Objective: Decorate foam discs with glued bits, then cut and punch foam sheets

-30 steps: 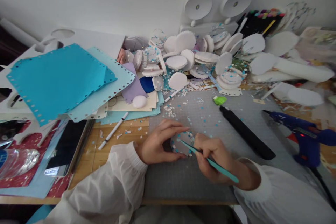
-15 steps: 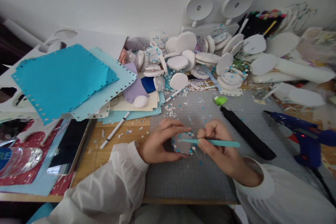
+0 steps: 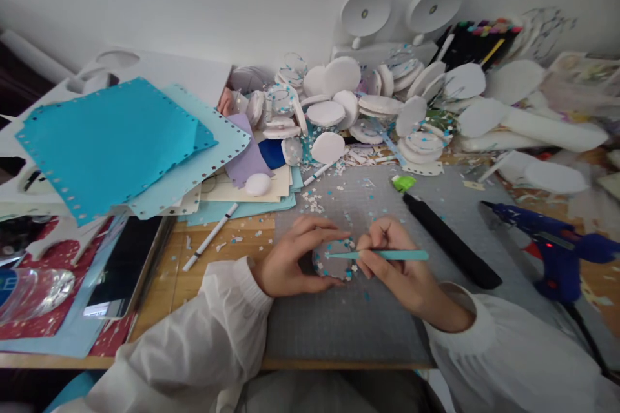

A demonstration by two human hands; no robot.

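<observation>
My left hand (image 3: 295, 257) curves its fingers and thumb round a small round piece (image 3: 341, 266), whose rim is dotted with blue and white paper stars. The piece rests on the grey cutting mat (image 3: 349, 329). In my right hand (image 3: 394, 264) is a pair of turquoise tweezers (image 3: 402, 255), held between thumb and fingers. Their pointed tip reaches left over the round piece, near its left inner side. Whether a star sits in the tip is too small to tell. Loose paper stars (image 3: 314, 200) are scattered just beyond my hands.
A black rod-shaped object (image 3: 450, 242) and a blue glue gun (image 3: 557, 239) lie to the right. White discs (image 3: 327, 114) are heaped at the back. Blue punched paper (image 3: 111, 142), a white marker (image 3: 210, 237), a phone (image 3: 123, 268) and a plastic bottle (image 3: 39, 290) lie left.
The tweezers' tip has shifted slightly left against the round piece, and my right hand has moved a little closer to it. The whole view has also drifted slightly.
</observation>
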